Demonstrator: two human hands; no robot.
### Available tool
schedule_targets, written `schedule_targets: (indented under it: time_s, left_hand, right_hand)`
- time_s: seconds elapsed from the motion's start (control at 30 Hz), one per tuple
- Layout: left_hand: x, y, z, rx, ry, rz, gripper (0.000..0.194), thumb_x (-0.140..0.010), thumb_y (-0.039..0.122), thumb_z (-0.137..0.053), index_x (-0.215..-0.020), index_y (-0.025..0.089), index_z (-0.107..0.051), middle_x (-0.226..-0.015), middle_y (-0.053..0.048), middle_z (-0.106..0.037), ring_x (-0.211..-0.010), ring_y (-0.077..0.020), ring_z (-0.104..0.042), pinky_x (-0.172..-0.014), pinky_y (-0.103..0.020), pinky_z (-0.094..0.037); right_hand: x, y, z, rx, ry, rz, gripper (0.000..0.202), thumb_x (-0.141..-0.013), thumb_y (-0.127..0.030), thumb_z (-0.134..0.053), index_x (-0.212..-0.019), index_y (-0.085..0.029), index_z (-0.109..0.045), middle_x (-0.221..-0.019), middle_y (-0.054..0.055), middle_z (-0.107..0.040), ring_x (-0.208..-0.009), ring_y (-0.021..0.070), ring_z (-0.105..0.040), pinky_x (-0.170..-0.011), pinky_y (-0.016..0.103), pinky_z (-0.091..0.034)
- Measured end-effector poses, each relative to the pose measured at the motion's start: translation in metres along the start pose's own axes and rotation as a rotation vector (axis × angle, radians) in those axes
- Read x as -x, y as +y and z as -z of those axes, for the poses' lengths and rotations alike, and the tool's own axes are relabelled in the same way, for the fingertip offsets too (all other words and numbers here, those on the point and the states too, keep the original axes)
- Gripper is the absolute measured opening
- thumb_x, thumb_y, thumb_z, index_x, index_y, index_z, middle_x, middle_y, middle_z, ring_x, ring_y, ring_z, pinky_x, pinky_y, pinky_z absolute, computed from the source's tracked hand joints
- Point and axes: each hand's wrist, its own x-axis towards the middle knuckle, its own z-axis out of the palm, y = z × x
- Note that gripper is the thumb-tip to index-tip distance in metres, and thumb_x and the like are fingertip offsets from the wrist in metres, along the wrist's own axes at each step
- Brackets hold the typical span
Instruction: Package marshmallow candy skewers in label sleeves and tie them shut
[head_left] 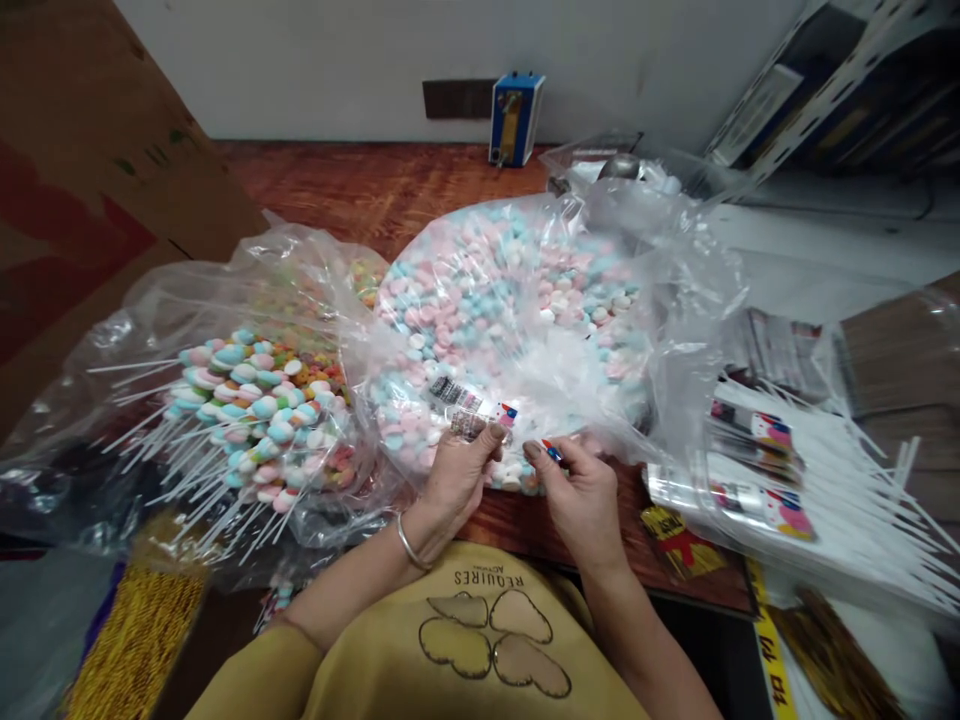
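Note:
My left hand (461, 475), with a bracelet at the wrist, pinches a small clear printed packaging bag (457, 395) with dark lettering and a red and blue picture. My right hand (581, 490) is closed just to the right of it, thumb against fingers. A small red and blue piece (553, 451) shows between those fingers; whether it is part of another printed bag, I cannot tell. Right beyond both hands lies a big clear plastic bag (517, 225) full of pink, blue and white marshmallows (442, 320).
At left, marshmallow skewers (259, 400) on white sticks lie piled on clear plastic. To the right are white sticks (847, 500) and printed bags (757, 505). A blue box (516, 120) stands at the back. Cardboard (90, 200) rises at left.

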Motion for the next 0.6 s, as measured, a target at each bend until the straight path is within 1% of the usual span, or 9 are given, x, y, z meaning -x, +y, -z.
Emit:
schedule_targets:
  time_s: [0.1, 0.2, 0.27, 0.33, 0.4, 0.43, 0.5, 0.57, 0.6]
  left_hand:
    - [0.0, -0.003, -0.003, 0.071, -0.034, 0.019, 0.06, -0.047, 0.056, -0.098, -0.066, 0.015, -0.058, -0.055, 0.005, -0.054, -0.048, -0.0068, -0.048, -0.045, -0.02, -0.037]
    - [0.0, -0.005, -0.004, 0.144, -0.052, 0.047, 0.061, -0.045, 0.052, -0.1, -0.068, 0.016, -0.057, -0.057, 0.006, -0.053, -0.05, -0.006, -0.046, -0.048, -0.02, -0.038]
    - [-0.003, -0.006, -0.003, 0.196, -0.042, 0.055, 0.062, -0.044, 0.052, -0.1, -0.066, 0.016, -0.055, -0.057, 0.006, -0.051, -0.051, -0.0057, -0.044, -0.049, -0.02, -0.037]
    - [-0.006, -0.008, -0.001, 0.246, -0.023, 0.06, 0.063, -0.044, 0.054, -0.099, -0.067, 0.016, -0.055, -0.057, 0.006, -0.051, -0.052, -0.0062, -0.044, -0.051, -0.021, -0.037]
    - [-0.01, -0.01, 0.001, 0.271, -0.01, 0.054, 0.062, -0.046, 0.055, -0.098, -0.07, 0.016, -0.057, -0.06, 0.006, -0.053, -0.054, -0.007, -0.046, -0.053, -0.022, -0.037]
    - [-0.011, -0.011, 0.001, 0.27, -0.009, 0.044, 0.061, -0.048, 0.056, -0.098, -0.071, 0.016, -0.058, -0.061, 0.005, -0.054, -0.054, -0.0074, -0.047, -0.053, -0.022, -0.038]
    - [-0.011, -0.012, 0.002, 0.25, -0.014, 0.015, 0.06, -0.05, 0.058, -0.097, -0.069, 0.016, -0.057, -0.061, 0.005, -0.054, -0.054, -0.0079, -0.048, -0.054, -0.023, -0.038]
    - [-0.009, -0.012, 0.001, 0.219, -0.025, -0.029, 0.061, -0.051, 0.061, -0.095, -0.067, 0.017, -0.056, -0.058, 0.005, -0.053, -0.053, -0.0082, -0.047, -0.054, -0.024, -0.039]
    - [-0.007, -0.011, 0.0, 0.204, -0.03, -0.053, 0.061, -0.051, 0.062, -0.095, -0.066, 0.017, -0.056, -0.058, 0.005, -0.053, -0.052, -0.0083, -0.048, -0.054, -0.024, -0.039]
  right_hand:
    - [0.0, 0.001, 0.001, 0.058, 0.022, 0.053, 0.045, -0.096, -0.05, -0.064, -0.065, -0.017, -0.063, -0.057, -0.003, -0.053, -0.057, 0.0114, -0.044, -0.055, 0.025, -0.035]
    - [0.001, 0.003, 0.004, 0.061, 0.015, 0.111, 0.048, -0.098, -0.05, -0.062, -0.063, -0.018, -0.062, -0.058, -0.002, -0.053, -0.058, 0.012, -0.046, -0.056, 0.025, -0.036]
    - [0.004, 0.003, 0.007, 0.031, 0.02, 0.149, 0.042, -0.1, -0.048, -0.06, -0.071, -0.018, -0.066, -0.063, -0.002, -0.057, -0.061, 0.0131, -0.05, -0.058, 0.025, -0.04]
    - [0.008, 0.001, 0.009, 0.02, 0.076, 0.187, 0.028, -0.099, -0.045, -0.062, -0.092, -0.019, -0.071, -0.076, 0.0, -0.063, -0.069, 0.0155, -0.057, -0.065, 0.028, -0.047]
    - [0.014, -0.003, 0.011, 0.032, 0.157, 0.25, 0.022, -0.096, -0.039, -0.068, -0.11, -0.021, -0.069, -0.092, 0.003, -0.066, -0.079, 0.0179, -0.062, -0.076, 0.032, -0.052]
    - [0.016, -0.005, 0.011, 0.042, 0.194, 0.295, 0.023, -0.095, -0.035, -0.069, -0.113, -0.022, -0.067, -0.099, 0.004, -0.066, -0.085, 0.0191, -0.063, -0.082, 0.035, -0.053]
    - [0.021, -0.009, 0.011, 0.066, 0.239, 0.401, 0.02, -0.094, -0.029, -0.07, -0.113, -0.023, -0.066, -0.108, 0.006, -0.065, -0.098, 0.022, -0.064, -0.095, 0.042, -0.051]
    - [0.024, -0.012, 0.009, 0.11, 0.25, 0.471, 0.019, -0.094, -0.026, -0.069, -0.113, -0.023, -0.066, -0.114, 0.008, -0.064, -0.11, 0.0249, -0.063, -0.105, 0.048, -0.047]
    - [0.025, -0.013, 0.008, 0.133, 0.243, 0.478, 0.019, -0.094, -0.026, -0.069, -0.113, -0.023, -0.066, -0.117, 0.009, -0.064, -0.114, 0.0258, -0.062, -0.107, 0.049, -0.046]
